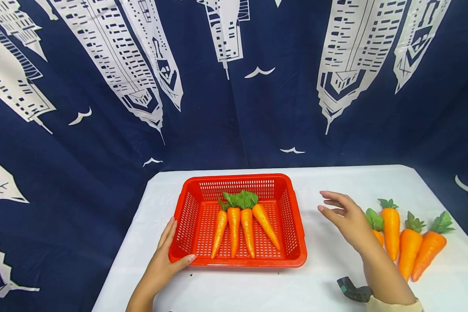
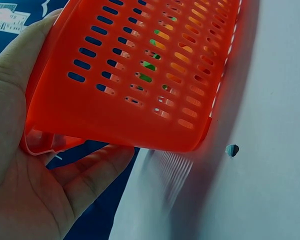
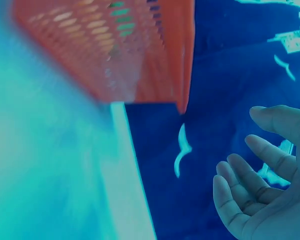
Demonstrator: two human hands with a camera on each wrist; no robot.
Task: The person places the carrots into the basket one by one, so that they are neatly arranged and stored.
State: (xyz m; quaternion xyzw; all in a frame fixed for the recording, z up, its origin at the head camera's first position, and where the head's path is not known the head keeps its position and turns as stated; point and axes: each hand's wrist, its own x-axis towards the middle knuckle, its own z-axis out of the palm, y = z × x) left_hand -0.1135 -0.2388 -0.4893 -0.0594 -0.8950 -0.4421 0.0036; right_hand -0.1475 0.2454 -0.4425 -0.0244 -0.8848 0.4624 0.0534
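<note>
My left hand (image 1: 161,259) is gripping the near-left corner of the red plastic basket (image 1: 238,262), four slender carrots (image 1: 234,232) are lying inside, and my right hand (image 1: 349,221) is hovering, fingers apart, my forearm (image 1: 386,275) partly hiding one of four thicker carrots (image 1: 410,251)

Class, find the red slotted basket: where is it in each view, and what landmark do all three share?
Head: the red slotted basket is at lower middle, left hand at its left side.
Left wrist: basket at upper middle, cut off by the top edge.
Right wrist: basket at upper left, cut off above, with the right hand at lower right.
Shared landmark: navy curtain with white prints.
</note>
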